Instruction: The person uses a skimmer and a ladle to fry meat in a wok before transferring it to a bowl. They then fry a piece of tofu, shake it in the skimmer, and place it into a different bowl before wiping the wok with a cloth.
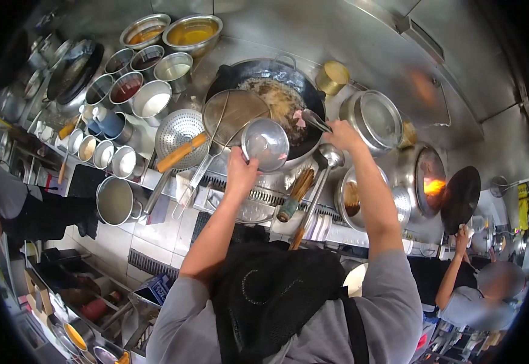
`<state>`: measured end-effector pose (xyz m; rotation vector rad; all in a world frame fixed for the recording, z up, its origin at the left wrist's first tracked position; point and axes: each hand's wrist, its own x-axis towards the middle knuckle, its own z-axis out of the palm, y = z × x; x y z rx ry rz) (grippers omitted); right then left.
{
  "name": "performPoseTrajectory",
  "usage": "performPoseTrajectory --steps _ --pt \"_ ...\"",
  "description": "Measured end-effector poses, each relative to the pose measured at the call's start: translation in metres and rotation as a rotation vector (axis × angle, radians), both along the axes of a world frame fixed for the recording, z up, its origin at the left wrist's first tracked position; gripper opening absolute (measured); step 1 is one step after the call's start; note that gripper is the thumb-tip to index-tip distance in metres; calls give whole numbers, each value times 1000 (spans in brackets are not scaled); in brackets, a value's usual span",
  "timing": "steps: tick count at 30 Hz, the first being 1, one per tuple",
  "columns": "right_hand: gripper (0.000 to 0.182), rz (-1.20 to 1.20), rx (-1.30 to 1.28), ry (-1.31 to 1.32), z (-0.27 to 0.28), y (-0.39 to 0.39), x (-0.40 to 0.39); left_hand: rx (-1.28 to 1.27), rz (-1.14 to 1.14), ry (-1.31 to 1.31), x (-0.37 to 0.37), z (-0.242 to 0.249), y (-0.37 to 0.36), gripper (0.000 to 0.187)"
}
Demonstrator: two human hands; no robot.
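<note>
My left hand (242, 172) is closed on the rim of a metal bowl (265, 144), which is tilted over the near edge of the wok. In my right hand (342, 134) is a pair of metal tongs (316, 122), its fingers wrapped round them. At the tongs' tips a pink piece of food (300, 117) hangs over the bubbling oil (271, 97) in the large black wok (304, 77). A round mesh strainer (231, 112) lies across the wok's left side, left of the bowl.
A perforated ladle (179, 136) with a wooden handle lies left of the wok. Sauce containers (126, 87) stand farther left. A bamboo brush (296, 194) and a ladle (332, 155) lie in front. A co-worker (482, 291) stands at right near a flame (434, 186), another person (10, 194) at left.
</note>
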<state>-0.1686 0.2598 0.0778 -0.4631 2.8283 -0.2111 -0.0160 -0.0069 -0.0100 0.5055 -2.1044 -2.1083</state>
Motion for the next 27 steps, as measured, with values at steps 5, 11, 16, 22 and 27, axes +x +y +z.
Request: performPoseTrajectory --steps 5,11,16,22,27 --pt "41 -103 3 96 16 -14 -7 43 59 36 6 21 -7 19" --pt "46 -44 -273 223 88 -24 94 -276 87 128 0 6 -16 24" --pt "39 146 49 102 71 -65 138 -323 63 257 -6 10 -6 22" --pt "30 -36 208 237 58 -59 99 -446 183 355 -54 19 9 25" --pt "50 -72 -15 405 44 -29 69 -372 245 260 -68 43 -6 31"
